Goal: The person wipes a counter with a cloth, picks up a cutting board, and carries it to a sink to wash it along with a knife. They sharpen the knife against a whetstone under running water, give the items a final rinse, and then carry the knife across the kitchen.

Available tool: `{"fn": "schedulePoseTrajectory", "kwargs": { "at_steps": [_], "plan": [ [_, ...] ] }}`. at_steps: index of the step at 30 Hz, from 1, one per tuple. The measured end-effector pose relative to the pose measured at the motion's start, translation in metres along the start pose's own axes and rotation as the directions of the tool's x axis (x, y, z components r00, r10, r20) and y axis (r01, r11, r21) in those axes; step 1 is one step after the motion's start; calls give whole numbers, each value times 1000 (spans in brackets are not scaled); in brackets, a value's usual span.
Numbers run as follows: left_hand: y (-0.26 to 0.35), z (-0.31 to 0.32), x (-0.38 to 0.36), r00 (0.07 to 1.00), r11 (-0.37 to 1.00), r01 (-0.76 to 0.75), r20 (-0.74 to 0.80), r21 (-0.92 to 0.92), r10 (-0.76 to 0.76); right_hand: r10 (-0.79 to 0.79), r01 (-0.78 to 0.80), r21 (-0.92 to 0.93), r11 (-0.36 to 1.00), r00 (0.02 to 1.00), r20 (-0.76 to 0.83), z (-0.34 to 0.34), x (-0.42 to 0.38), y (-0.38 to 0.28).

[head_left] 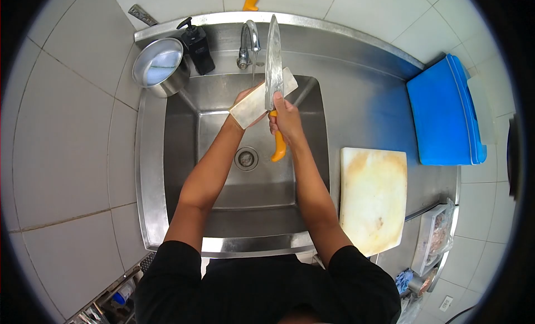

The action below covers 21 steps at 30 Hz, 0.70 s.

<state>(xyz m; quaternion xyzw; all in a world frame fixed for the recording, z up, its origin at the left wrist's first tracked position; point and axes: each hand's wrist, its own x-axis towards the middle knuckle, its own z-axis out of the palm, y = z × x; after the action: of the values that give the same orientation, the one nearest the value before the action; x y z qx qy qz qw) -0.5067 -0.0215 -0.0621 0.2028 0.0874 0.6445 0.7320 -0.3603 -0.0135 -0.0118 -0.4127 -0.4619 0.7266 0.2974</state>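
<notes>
Both hands are grasping: the right hand (286, 118) clenches the orange-handled chef's knife (273, 59), thumb at the blade's heel, while the left hand (243, 94) supports a pale whetstone (248, 108). The blade crosses the stone above the sink (223, 179); contact is unclear. The step looks like honing; the next move seems to call for a steady angle. Water trickles from the faucet (243, 61) beyond; a cutting board (373, 201) lies to the right.
</notes>
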Motion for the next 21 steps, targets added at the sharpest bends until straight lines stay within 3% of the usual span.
{"fn": "schedulePoseTrajectory", "kwargs": {
  "at_steps": [2, 5, 7, 9, 10, 13, 15, 18, 20, 21],
  "plan": [
    [-1, -4, 1, 999, 1000, 13, 44, -22, -12, -22, 22, 34, 999, 1000, -1, 2, 0, 1],
    [4, 11, 2, 997, 997, 62, -52, 45, -59, -22, 23, 41, 999, 1000, -8, 5, 0, 1],
    [11, 17, 4, 968, 968, 188, 199, -165, -154, -51, 51, 17, 999, 999, -7, 9, -4, -2],
    [16, 38, 7, 985, 969, 133, 133, -206, -107, -68, 68, -13, 998, 998, -7, 9, -16, 4],
    [19, 48, 6, 996, 967, 76, 65, -243, -62, 8, -7, -108, 994, 1000, 11, 5, -27, 10],
    [30, 38, 12, 984, 967, 60, 179, -249, -15, 237, -195, -307, 932, 966, 107, -19, -69, 48],
    [36, 32, 12, 991, 958, 75, 123, -276, -42, 293, -235, -400, 886, 952, 90, -30, -111, 60],
    [30, 28, 7, 997, 966, 56, 61, -254, -42, 295, -249, -406, 879, 954, 55, -56, -119, 84],
    [11, 33, -1, 993, 957, 116, 59, -265, -104, 208, -182, -504, 844, 978, -6, -49, -86, 50],
    [3, 25, 0, 992, 956, 125, 63, -265, -112, 137, -151, -449, 881, 989, -63, -45, -59, 38]
  ]
}}
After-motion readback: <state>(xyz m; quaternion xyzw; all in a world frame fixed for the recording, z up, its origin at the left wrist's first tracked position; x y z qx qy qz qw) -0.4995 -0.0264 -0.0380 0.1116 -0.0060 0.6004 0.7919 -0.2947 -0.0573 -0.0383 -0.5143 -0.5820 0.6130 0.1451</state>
